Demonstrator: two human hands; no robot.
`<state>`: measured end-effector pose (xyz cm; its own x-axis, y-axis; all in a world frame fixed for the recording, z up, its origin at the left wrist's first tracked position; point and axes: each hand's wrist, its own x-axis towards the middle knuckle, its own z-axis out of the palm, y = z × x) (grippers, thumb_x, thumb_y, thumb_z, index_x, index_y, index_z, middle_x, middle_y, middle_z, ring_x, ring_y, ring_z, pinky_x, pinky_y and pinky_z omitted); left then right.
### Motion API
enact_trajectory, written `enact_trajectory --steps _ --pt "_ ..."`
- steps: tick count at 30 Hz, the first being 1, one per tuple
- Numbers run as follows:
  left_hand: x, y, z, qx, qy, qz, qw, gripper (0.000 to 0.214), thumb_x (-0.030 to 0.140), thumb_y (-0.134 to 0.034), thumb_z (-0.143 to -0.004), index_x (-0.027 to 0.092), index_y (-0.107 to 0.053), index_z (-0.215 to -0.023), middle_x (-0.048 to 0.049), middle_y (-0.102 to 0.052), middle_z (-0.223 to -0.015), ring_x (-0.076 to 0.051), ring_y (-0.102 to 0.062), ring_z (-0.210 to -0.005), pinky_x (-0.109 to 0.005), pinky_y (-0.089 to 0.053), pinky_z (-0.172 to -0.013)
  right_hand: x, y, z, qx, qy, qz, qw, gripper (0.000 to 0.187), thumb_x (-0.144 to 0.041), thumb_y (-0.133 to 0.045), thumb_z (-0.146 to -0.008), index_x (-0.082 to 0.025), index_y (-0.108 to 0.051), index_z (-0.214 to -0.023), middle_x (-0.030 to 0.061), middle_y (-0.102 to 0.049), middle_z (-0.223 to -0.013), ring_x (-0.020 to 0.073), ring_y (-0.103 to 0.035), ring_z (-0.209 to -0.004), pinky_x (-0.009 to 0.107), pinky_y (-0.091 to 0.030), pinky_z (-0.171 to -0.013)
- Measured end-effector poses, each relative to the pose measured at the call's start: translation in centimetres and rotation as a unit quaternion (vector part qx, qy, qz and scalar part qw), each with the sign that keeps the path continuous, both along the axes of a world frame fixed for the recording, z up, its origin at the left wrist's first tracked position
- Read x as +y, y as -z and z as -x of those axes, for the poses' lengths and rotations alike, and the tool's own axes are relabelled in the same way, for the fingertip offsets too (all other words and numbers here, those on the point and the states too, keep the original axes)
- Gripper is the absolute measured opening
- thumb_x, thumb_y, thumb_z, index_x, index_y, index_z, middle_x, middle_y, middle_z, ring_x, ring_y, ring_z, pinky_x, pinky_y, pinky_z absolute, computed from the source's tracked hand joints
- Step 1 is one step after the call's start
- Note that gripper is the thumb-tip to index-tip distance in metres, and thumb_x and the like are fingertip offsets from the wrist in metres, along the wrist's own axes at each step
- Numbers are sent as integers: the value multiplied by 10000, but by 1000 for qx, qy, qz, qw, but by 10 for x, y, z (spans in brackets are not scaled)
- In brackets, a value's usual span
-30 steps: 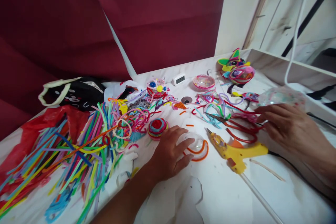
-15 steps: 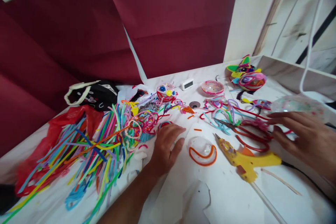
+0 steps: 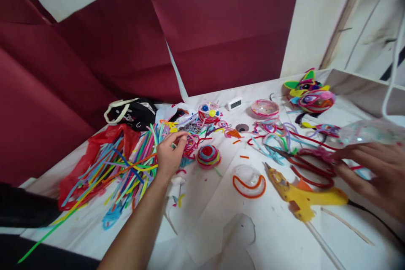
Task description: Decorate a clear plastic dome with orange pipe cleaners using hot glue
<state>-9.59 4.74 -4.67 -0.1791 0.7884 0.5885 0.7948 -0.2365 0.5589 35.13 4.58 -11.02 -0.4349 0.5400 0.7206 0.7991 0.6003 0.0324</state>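
Observation:
My left hand (image 3: pixel 169 155) reaches into the heap of coloured pipe cleaners (image 3: pixel 126 164), its fingers curled among curved pink and red pieces; what they grip is hidden. A round spiral-wound piece (image 3: pixel 208 156) lies just right of it. A clear half-dome with an orange pipe-cleaner rim (image 3: pixel 249 180) sits in the middle of the white table (image 3: pixel 272 236). My right hand (image 3: pixel 370 168) lies flat, fingers stretched, beside the red-handled scissors (image 3: pixel 303 164) and under a clear plastic dome (image 3: pixel 368 131). A yellow glue gun (image 3: pixel 303 196) lies between dome and hand.
A red plastic bag (image 3: pixel 91 156) and a black bag (image 3: pixel 134 114) sit at the left. A small white clock (image 3: pixel 234 103), a pink-rimmed bowl (image 3: pixel 265 108) and colourful finished figures (image 3: pixel 311 93) stand at the back. Dark red fabric (image 3: pixel 205 29) covers the wall.
My left hand left the orange-rimmed half-dome and moved left and back into the pipe-cleaner heap. The view swung left and up. My right hand stayed by the scissors.

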Motion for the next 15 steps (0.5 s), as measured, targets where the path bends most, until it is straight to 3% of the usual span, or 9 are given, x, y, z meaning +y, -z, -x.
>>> enact_trajectory --steps 3,6,8,11,15 --pt "13 -6 -5 19 10 13 1000 241 302 -516 -843 179 -681 -967 -39 -704 -955 -171 -644 -878 -283 -500 -803 -7 -4 10 -6 14 -3 1000 131 -323 -503 -843 -223 -569 -897 59 -632 -812 244 -589 -772 387 -457 -698" --pt "36 -16 -30 93 82 40 991 236 270 -500 -851 175 -687 -960 -39 -704 -972 -161 -641 -893 -260 -492 -815 -13 -8 20 -9 29 -10 999 160 -301 -484 -861 -212 -560 -970 74 -625 -849 257 -578 -816 387 -454 -700" --pt "57 -23 -51 177 119 80 974 253 238 -467 -866 181 -686 -981 -40 -702 -1005 -165 -629 -944 -268 -465 -878 -14 -9 22 -17 32 -15 999 170 -296 -475 -866 -215 -556 -991 76 -621 -849 259 -574 -814 384 -454 -682" --pt "97 -24 -78 317 103 191 923 332 213 -386 -900 190 -627 -1127 -65 -636 -1183 -195 -565 -1102 -313 -411 -967 -11 -6 20 -25 31 -15 999 171 -299 -465 -867 -221 -549 -994 78 -621 -846 258 -572 -794 391 -460 -669" --pt "151 -11 -95 351 102 273 890 276 173 -483 -854 192 -656 -1068 -89 -659 -1120 -231 -580 -1080 -333 -441 -924 -9 0 18 -13 28 23 999 138 -271 -491 -853 -224 -543 -972 83 -630 -893 250 -584 -821 418 -476 -727"
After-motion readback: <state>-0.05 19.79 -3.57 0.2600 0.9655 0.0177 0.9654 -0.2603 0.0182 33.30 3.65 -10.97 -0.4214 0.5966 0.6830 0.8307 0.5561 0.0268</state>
